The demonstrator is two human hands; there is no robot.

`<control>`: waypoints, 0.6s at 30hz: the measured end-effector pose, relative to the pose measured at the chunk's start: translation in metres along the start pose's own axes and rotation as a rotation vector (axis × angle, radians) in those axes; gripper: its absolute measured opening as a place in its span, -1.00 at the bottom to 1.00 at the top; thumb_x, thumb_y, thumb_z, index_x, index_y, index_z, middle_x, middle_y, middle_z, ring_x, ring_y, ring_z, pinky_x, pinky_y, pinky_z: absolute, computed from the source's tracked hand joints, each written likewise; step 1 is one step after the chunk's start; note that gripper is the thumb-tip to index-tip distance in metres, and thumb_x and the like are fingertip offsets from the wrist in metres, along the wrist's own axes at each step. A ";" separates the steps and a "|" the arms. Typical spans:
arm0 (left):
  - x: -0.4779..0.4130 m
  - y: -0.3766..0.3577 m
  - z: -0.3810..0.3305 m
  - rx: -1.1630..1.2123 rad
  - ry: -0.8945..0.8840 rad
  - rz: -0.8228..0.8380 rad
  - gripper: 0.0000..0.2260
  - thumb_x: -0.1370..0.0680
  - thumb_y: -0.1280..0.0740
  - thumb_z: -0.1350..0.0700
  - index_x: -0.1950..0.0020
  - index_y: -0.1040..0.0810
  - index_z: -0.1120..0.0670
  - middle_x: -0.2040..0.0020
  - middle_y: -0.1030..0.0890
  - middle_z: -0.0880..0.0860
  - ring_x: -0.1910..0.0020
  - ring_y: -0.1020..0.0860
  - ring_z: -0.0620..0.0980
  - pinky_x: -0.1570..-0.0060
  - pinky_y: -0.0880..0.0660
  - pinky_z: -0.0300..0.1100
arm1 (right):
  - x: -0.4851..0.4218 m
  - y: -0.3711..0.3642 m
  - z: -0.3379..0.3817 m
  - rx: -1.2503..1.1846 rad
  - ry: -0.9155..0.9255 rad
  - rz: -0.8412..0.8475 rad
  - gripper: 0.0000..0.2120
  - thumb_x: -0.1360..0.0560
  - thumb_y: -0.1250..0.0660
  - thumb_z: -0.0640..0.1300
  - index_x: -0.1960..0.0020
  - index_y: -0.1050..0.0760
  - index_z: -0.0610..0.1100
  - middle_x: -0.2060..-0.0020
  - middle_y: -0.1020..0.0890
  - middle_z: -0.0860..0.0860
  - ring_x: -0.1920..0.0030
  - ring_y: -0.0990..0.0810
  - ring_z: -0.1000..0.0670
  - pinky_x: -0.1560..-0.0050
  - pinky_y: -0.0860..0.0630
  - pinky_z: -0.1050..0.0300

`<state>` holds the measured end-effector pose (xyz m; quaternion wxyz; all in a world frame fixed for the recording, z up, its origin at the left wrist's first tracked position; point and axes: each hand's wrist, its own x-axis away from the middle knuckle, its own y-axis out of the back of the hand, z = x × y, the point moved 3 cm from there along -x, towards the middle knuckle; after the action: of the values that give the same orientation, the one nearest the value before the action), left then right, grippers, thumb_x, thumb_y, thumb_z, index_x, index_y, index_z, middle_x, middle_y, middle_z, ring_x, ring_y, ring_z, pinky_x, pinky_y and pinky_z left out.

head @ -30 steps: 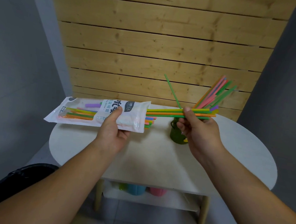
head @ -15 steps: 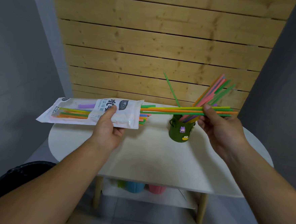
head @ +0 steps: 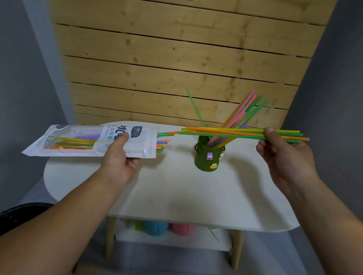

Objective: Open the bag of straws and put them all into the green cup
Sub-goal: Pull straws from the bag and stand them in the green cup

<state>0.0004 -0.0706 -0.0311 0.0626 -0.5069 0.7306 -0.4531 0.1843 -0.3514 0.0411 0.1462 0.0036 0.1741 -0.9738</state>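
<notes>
Right hand is held to the right of the cup, a little above its rim. The thumb is on top and the fingers are curled beneath, pinching a bundle of green, orange and yellow straws near its right end. The bundle lies level and crosses just above the cup's mouth, its free ends pointing left of the cup. Left hand is left of the cup at about rim height, thumb on the printed face and fingers under, gripping the bag near its mouth, which faces the cup. The bag is open, so that step is done. A fan of straws stands in the cup, most leaning right and one green leaning left. The bundle is not yet in the cup. More straws show through the bag's window, and their ends poke from its mouth. One green-and-orange straw sits at the mouth; whether it belongs to the bundle cannot be told. Judged partly done, with several transfers left. The table bears the cup.
</notes>
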 end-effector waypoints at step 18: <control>0.005 -0.006 0.014 -0.042 0.029 0.012 -0.65 -0.52 -0.48 0.20 -0.28 -0.53 0.01 -0.11 -0.73 0.05 0.08 -0.74 -0.02 0.29 -0.68 -0.09 | -0.002 0.025 0.016 0.107 0.167 -0.156 -0.89 -0.52 -0.43 -0.15 0.12 -0.59 -0.19 0.24 -0.59 -0.10 0.27 -0.60 -0.01 0.12 -0.61 0.19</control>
<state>0.0097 -0.0836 -0.0324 0.0442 -0.4971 0.7439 -0.4444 0.1944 -0.3784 0.0475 0.0546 0.0791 0.1331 -0.9864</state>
